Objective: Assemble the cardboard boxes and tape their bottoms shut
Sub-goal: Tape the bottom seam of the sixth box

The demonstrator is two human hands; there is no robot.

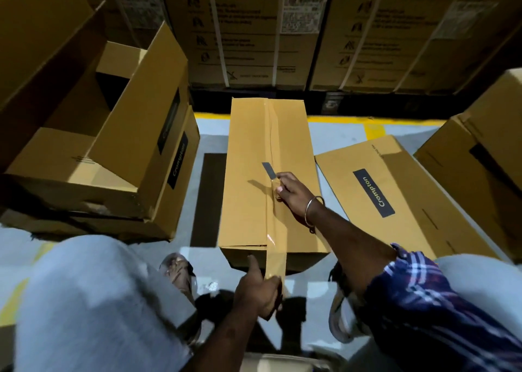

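A long closed cardboard box lies on the floor in front of me with a strip of clear tape running down its middle seam. My right hand rests over the seam and grips a small cutter blade that points away from me. Below the box's near edge, my left hand pinches the loose end of the tape, which hangs over the near face and is pulled taut towards me.
An open assembled box stands at the left on other cartons. A flattened Crompton box lies on the floor at the right, beside more cartons. Strapped printed cartons form a wall behind. My knees and feet frame the near floor.
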